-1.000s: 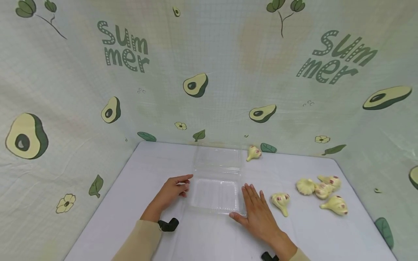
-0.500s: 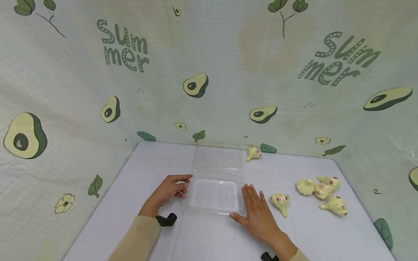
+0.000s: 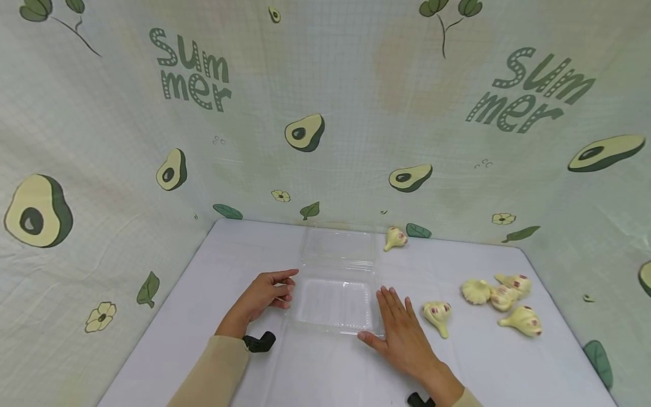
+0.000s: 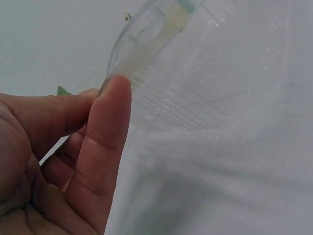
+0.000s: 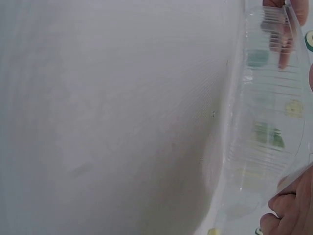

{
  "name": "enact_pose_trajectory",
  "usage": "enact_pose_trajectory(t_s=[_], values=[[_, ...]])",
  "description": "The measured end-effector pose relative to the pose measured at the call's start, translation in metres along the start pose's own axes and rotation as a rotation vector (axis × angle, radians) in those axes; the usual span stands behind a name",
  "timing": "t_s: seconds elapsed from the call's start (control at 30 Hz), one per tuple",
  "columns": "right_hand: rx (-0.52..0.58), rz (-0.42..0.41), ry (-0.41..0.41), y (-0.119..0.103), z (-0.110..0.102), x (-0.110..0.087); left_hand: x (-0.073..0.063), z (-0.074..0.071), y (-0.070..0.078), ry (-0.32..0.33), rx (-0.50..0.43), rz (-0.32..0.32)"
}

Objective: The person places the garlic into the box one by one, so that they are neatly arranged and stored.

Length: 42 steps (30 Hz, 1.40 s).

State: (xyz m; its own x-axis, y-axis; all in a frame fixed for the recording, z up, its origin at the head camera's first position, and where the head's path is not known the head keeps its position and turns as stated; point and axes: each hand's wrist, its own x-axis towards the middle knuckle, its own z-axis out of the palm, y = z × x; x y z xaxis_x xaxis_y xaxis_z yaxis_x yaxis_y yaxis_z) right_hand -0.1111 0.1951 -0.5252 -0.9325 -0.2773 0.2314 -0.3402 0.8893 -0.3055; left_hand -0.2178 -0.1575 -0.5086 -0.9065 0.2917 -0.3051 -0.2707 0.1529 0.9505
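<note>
An open clear plastic clamshell container (image 3: 333, 304) lies on the white table, its lid (image 3: 339, 244) folded back toward the wall. At the container's left side is my left hand (image 3: 261, 298); in the left wrist view its thumb and a finger (image 4: 105, 115) pinch the clear rim (image 4: 113, 56). My right hand (image 3: 404, 336) lies along the right side with straight fingers, touching the edge near the front corner. In the right wrist view, part of the right hand (image 5: 291, 208) shows beside the clear wall (image 5: 266, 98). Nearest to this hand is a garlic bulb (image 3: 437, 316).
Several more garlic bulbs lie grouped at the table's right, among them one pale bulb (image 3: 476, 291) and another with its stem pointing left (image 3: 524, 321). A single garlic bulb (image 3: 395, 239) lies at the back beside the lid. A printed cloth (image 3: 351, 102) hangs behind.
My left hand and forearm have shifted very slightly to the left, still at the container's side. The right hand, the container and the garlic bulbs have stayed where they were.
</note>
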Motion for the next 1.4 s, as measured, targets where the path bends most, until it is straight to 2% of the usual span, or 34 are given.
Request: enact_pose_trajectory(t_s=[0.47, 0.63, 1.03, 1.17, 1.4], values=[[0.007, -0.009, 0.011, 0.001, 0.003, 0.000, -0.002, -0.002, -0.003, 0.000, -0.080, 0.001], [0.004, -0.011, 0.012, 0.001, 0.003, 0.001, -0.002, -0.001, -0.002, -0.013, -0.078, 0.006], [-0.002, -0.027, 0.014, 0.002, -0.001, 0.000, -0.003, 0.000, -0.002, 0.002, -0.076, 0.007], [0.015, -0.066, 0.096, 0.009, -0.003, 0.001, -0.002, 0.000, -0.003, -0.005, -0.079, 0.010], [0.043, -0.060, 0.329, 0.032, -0.017, 0.004, -0.001, -0.001, -0.004, -0.018, -0.077, 0.021]])
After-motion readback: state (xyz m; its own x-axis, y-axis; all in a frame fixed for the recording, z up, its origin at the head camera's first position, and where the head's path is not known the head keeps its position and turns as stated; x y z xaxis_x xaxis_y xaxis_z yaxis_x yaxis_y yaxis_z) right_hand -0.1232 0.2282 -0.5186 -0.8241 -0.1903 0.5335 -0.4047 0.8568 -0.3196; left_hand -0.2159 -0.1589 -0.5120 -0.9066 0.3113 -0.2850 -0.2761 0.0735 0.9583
